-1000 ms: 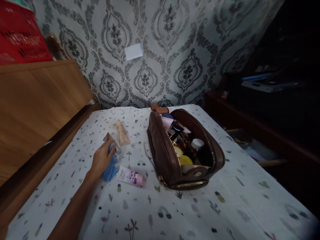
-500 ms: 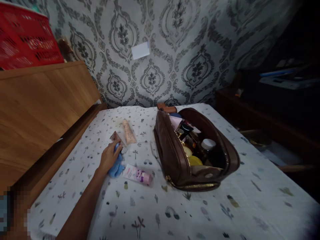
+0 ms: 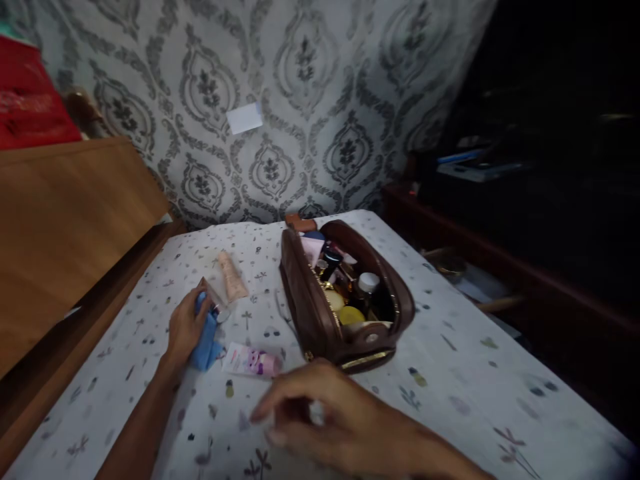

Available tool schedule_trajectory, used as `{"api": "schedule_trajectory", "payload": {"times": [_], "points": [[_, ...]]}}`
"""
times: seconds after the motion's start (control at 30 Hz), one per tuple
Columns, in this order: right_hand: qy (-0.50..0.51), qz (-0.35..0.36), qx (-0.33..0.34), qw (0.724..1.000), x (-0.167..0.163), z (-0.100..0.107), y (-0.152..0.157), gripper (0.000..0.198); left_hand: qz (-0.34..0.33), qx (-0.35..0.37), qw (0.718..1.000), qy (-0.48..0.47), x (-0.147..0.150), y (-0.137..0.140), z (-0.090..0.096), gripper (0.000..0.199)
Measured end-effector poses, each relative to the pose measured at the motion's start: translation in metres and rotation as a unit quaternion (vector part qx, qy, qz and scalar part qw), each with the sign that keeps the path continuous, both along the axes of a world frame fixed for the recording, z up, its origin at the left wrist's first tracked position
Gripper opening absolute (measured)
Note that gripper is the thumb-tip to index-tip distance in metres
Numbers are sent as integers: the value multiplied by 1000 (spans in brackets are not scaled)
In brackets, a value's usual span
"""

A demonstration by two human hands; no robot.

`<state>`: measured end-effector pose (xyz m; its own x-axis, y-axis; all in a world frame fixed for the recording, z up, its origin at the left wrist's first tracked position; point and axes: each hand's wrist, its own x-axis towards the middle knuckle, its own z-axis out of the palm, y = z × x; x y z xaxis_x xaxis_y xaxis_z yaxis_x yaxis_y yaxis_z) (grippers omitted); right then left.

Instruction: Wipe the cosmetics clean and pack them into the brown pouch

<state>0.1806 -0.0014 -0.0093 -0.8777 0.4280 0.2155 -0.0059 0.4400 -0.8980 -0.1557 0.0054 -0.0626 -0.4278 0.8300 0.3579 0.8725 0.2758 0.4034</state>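
My left hand (image 3: pixel 187 325) is closed round a blue cloth (image 3: pixel 206 347) at the left of the bed sheet. Just past its fingertips, and partly covered by them, lies a clear, pointed item (image 3: pixel 215 300) whose kind I cannot make out. A peach squeeze tube (image 3: pixel 232 276) rests beyond it. Nearer to me is a white and pink tube (image 3: pixel 250 360) with a purple cartoon print. Over the front of the sheet hovers my right hand (image 3: pixel 320 417), fingers curved, thumb and forefinger apart, nothing held. Behind it stands a brown toiletry bag (image 3: pixel 305 300), unzipped and full of bottles and jars.
A brown leather item (image 3: pixel 300 223) lies behind the bag. Wooden furniture (image 3: pixel 80 233) borders the left, with a red basket (image 3: pixel 35 93) on top. Dark furniture (image 3: pixel 420 220) stands on the right. A patterned wall (image 3: pixel 270 167) closes off the back.
My right hand has come into view from the lower right. The view has turned right, so things sit further left. My left hand stays on the blue cloth.
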Motion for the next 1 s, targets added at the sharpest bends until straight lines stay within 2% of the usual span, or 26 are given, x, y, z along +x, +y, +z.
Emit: {"api": "schedule_trajectory", "payload": {"times": [0.07,0.17,0.3,0.4,0.57,0.83,1.0], "points": [[-29,-40,1,999,-27,-9,12,19,-9,-25,998,52,1,11,8,46],[-42,-85,11,995,-55,-37,17,24,-28,-94,987,130,6,35,18,45],[-2,-133,40,990,-64,-74,12,26,-1,-205,961,185,14,69,28,48],[5,-157,35,987,-62,-88,11,26,15,-260,946,194,16,88,31,51],[-1,-153,34,988,-59,-88,14,26,40,-305,936,171,16,105,30,55],[-25,-128,93,987,-58,-83,14,24,45,-289,943,161,14,111,25,62],[-18,-126,100,987,-57,-84,15,24,54,-284,945,150,17,104,27,73]]}}
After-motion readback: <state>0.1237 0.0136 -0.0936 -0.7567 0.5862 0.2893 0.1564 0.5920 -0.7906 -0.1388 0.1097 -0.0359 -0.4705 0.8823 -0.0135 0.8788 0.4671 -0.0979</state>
